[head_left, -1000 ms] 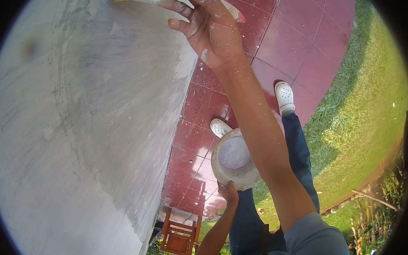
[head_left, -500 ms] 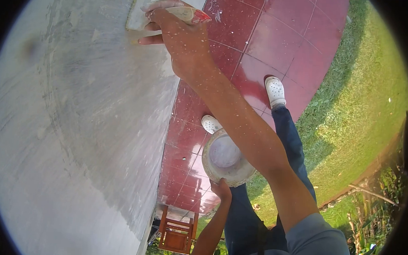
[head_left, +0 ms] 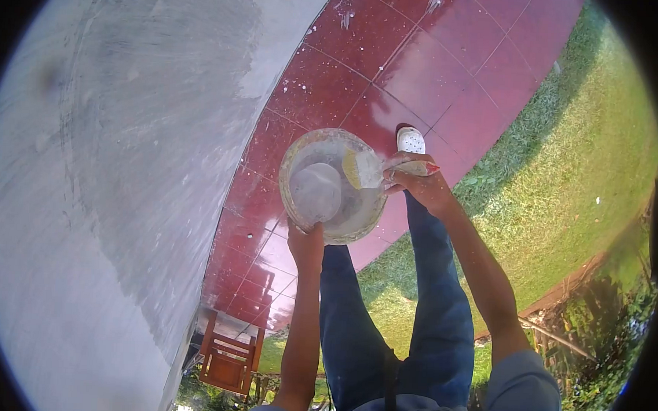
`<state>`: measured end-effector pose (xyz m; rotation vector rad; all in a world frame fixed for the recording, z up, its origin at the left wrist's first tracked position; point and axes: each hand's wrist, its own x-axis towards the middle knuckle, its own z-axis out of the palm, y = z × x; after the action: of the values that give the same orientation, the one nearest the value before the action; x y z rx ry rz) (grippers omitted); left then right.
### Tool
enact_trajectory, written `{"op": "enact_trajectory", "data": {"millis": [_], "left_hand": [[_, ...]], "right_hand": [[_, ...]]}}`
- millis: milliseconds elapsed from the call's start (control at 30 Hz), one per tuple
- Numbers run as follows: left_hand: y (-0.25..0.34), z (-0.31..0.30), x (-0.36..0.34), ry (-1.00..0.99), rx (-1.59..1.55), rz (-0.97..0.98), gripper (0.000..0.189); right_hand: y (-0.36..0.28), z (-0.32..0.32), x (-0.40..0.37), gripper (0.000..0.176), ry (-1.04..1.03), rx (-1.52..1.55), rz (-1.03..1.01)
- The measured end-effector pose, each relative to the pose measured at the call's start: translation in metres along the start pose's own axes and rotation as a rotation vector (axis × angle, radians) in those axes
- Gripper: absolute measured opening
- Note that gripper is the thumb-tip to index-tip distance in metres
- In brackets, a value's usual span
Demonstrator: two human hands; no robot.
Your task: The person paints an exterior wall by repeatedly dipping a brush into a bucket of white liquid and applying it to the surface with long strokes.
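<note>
My left hand [head_left: 306, 243] is closed on the near rim of a round, paint-crusted bucket [head_left: 359, 213], fingers out of sight under it. Pale whitish paint [head_left: 315, 193] shows at the bottom. In my right hand [head_left: 422, 183] is a wide paintbrush [head_left: 361, 169], gripped by its handle, which has a red tip. The brush's yellowish bristles overlap the bucket's opening, and its white-coated head lies at the right rim. Paint specks dot my right forearm.
A grey-white wall [head_left: 156, 124] with a darker, damp-looking patch fills the left side. Red floor tiles [head_left: 334, 81] carry white splashes, with grass [head_left: 565, 179] beyond their edge. One white clog [head_left: 411, 140] shows past the bucket. A wooden chair [head_left: 226, 370] stands by the wall.
My right hand has brought the brush down from the wall to the bucket's opening. The bucket is now higher and further left in view, and the view has shifted.
</note>
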<state>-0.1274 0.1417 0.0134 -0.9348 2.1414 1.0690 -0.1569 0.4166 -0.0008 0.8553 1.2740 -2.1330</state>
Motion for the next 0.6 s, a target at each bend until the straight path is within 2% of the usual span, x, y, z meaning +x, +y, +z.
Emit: {"op": "enact_trajectory", "data": {"millis": [67, 133, 167, 233, 333, 600], "left_hand": [[0.016, 0.012, 0.001, -0.029, -0.014, 0.029, 0.066], [0.039, 0.022, -0.002, -0.062, -0.02, 0.063, 0.066], [0.054, 0.028, -0.007, -0.068, -0.017, 0.091, 0.065], [0.075, 0.039, -0.016, -0.077, -0.012, 0.123, 0.064], [0.09, 0.051, -0.026, -0.13, -0.063, 0.113, 0.063], [0.112, 0.063, -0.031, -0.173, -0.085, 0.192, 0.059]], "right_hand": [[0.022, -0.004, -0.006, 0.019, 0.004, -0.034, 0.006], [0.035, -0.004, -0.007, 0.017, 0.166, -0.173, -0.025], [0.038, -0.007, -0.005, 0.017, 0.168, -0.167, -0.025], [0.041, -0.015, 0.005, 0.018, 0.181, -0.603, -0.367], [0.036, -0.018, 0.017, 0.023, 0.251, -0.663, -0.488], [0.002, -0.014, 0.044, 0.021, 0.234, -0.868, -0.475]]}}
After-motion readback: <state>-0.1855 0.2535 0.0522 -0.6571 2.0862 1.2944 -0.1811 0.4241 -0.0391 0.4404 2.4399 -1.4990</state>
